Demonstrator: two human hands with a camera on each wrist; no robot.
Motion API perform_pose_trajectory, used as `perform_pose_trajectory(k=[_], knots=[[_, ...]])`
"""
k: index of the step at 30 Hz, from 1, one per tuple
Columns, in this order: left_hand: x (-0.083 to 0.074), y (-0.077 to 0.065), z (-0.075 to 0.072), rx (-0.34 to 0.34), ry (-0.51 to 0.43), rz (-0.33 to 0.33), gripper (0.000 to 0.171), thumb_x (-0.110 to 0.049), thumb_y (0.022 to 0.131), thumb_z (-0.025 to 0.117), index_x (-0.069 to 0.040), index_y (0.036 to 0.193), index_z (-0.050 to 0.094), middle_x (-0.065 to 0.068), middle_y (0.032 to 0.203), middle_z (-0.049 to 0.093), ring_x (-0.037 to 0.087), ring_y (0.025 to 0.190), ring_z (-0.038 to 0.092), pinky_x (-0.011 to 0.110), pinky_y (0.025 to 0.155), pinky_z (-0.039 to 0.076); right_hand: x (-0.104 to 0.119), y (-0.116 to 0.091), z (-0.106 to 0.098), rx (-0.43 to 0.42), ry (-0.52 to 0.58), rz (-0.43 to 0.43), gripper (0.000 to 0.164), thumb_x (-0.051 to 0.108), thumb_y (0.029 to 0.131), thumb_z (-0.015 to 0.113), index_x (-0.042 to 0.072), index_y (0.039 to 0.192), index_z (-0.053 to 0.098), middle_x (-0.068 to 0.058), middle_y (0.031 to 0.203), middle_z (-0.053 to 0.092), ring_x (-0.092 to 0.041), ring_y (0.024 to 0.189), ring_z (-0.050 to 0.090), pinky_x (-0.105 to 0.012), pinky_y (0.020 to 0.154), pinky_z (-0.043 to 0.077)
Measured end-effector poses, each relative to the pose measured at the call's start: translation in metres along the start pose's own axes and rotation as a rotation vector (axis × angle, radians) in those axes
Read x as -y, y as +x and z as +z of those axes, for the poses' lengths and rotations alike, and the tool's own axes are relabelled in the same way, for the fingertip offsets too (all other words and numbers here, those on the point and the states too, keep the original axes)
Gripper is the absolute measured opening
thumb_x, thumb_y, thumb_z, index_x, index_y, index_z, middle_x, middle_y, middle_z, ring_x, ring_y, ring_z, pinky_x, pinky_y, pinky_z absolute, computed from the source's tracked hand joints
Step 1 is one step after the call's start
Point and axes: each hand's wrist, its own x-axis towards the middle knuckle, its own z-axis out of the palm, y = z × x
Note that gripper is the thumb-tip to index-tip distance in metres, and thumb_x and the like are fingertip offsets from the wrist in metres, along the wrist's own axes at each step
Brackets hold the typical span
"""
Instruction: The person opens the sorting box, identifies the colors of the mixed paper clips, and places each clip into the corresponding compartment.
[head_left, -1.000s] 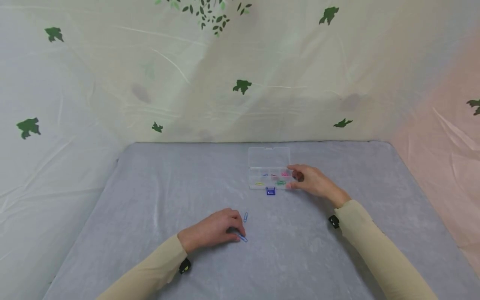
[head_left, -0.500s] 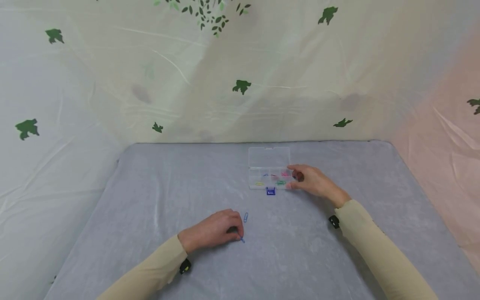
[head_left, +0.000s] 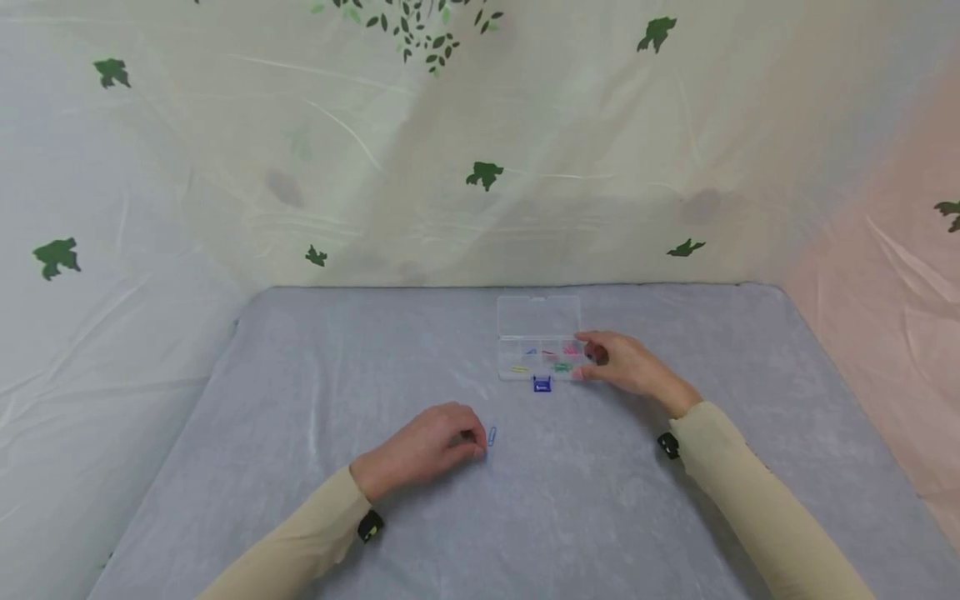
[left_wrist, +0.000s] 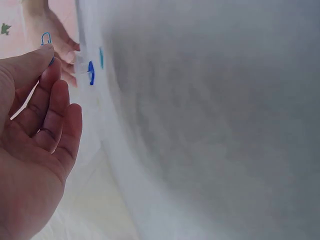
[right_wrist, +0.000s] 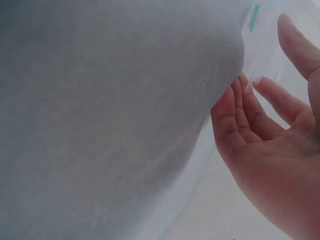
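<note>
Between thumb and forefinger my left hand (head_left: 420,447) pinches a blue paper clip (left_wrist: 46,37), whose looped end sticks up past the fingertips in the left wrist view. Just right of those fingertips, a second blue paper clip (head_left: 492,436) lies on the cloth. Farther back stands a clear compartment box (head_left: 517,378), its lid (head_left: 538,317) raised. My right hand (head_left: 633,364) grips the box's right end, thumb at the front corner and forefinger near the hinge. Inside are yellow (head_left: 520,369), green (head_left: 562,367), pink (head_left: 572,350), red and blue clips in separate compartments.
A dark blue latch (head_left: 542,384) juts from the box's front edge. Grey cloth (head_left: 337,350) covers the table. Behind it hangs a pale curtain (head_left: 405,217) with green leaf and bird shapes, close to the table's far edge.
My left fingers have closed on the nearer blue paper clip, and the hand has moved slightly away from me with it. The right hand and the box have stayed put.
</note>
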Motion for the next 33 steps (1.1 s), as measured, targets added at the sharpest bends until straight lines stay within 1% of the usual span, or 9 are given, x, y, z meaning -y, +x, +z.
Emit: perform_pose_trajectory(k=[5, 10, 17, 21, 23, 26, 33], knots=[[-0.003, 0.007, -0.005, -0.051, 0.001, -0.009, 0.008, -0.009, 0.094, 0.077, -0.014, 0.096, 0.072, -0.006, 0.094, 0.070, 0.007, 0.091, 0.063, 0.028, 0.085, 0.056, 0.000, -0.001, 0.000, 0.001, 0.006, 0.008, 0.072, 0.028, 0.092, 0.081, -0.002, 0.150, 0.050, -0.011, 0.115, 0.064, -0.025, 0.101, 0.054, -0.043, 0.089, 0.046], [-0.007, 0.016, -0.009, -0.108, -0.014, -0.009, 0.008, -0.008, 0.093, 0.077, -0.014, 0.096, 0.072, -0.005, 0.094, 0.071, 0.009, 0.093, 0.064, 0.031, 0.086, 0.056, 0.000, -0.001, 0.000, -0.003, 0.001, 0.014, 0.072, 0.029, 0.092, 0.081, -0.002, 0.150, 0.051, -0.010, 0.114, 0.064, -0.025, 0.101, 0.053, -0.042, 0.089, 0.046], [-0.014, 0.026, -0.014, -0.169, -0.037, -0.027, 0.004, -0.010, 0.096, 0.075, -0.014, 0.096, 0.073, -0.006, 0.095, 0.070, 0.011, 0.094, 0.064, 0.032, 0.084, 0.056, 0.000, 0.001, 0.000, -0.004, -0.009, 0.000, 0.071, 0.028, 0.092, 0.081, -0.003, 0.149, 0.051, -0.012, 0.116, 0.065, -0.026, 0.102, 0.055, -0.044, 0.091, 0.047], [-0.015, 0.034, -0.017, -0.208, -0.049, -0.018, 0.001, -0.011, 0.097, 0.074, -0.012, 0.097, 0.074, -0.005, 0.096, 0.070, 0.013, 0.094, 0.065, 0.035, 0.084, 0.057, 0.001, 0.000, 0.000, -0.007, -0.008, -0.008, 0.071, 0.027, 0.092, 0.081, -0.004, 0.149, 0.051, -0.013, 0.118, 0.066, -0.026, 0.103, 0.056, -0.046, 0.092, 0.048], [-0.014, 0.040, -0.018, -0.228, -0.066, -0.013, 0.001, -0.010, 0.097, 0.074, -0.011, 0.098, 0.074, -0.004, 0.096, 0.070, 0.014, 0.094, 0.065, 0.038, 0.085, 0.058, 0.001, 0.000, 0.000, -0.007, -0.009, -0.010, 0.071, 0.027, 0.092, 0.081, -0.004, 0.148, 0.051, -0.013, 0.117, 0.066, -0.026, 0.103, 0.056, -0.046, 0.092, 0.048], [-0.012, 0.052, -0.019, -0.254, -0.090, -0.028, 0.005, -0.007, 0.097, 0.073, -0.011, 0.099, 0.074, -0.002, 0.097, 0.071, 0.015, 0.094, 0.065, 0.043, 0.087, 0.058, 0.001, -0.001, 0.000, -0.008, -0.011, -0.012, 0.070, 0.026, 0.092, 0.081, -0.004, 0.148, 0.051, -0.013, 0.117, 0.066, -0.026, 0.102, 0.056, -0.046, 0.092, 0.048], [-0.007, 0.080, -0.023, -0.311, -0.121, -0.096, 0.004, -0.007, 0.098, 0.072, -0.009, 0.100, 0.075, 0.000, 0.100, 0.072, 0.018, 0.095, 0.063, 0.048, 0.091, 0.057, 0.001, 0.000, 0.000, -0.008, -0.008, -0.006, 0.071, 0.027, 0.092, 0.081, -0.004, 0.148, 0.051, -0.012, 0.115, 0.065, -0.026, 0.101, 0.055, -0.044, 0.091, 0.048]])
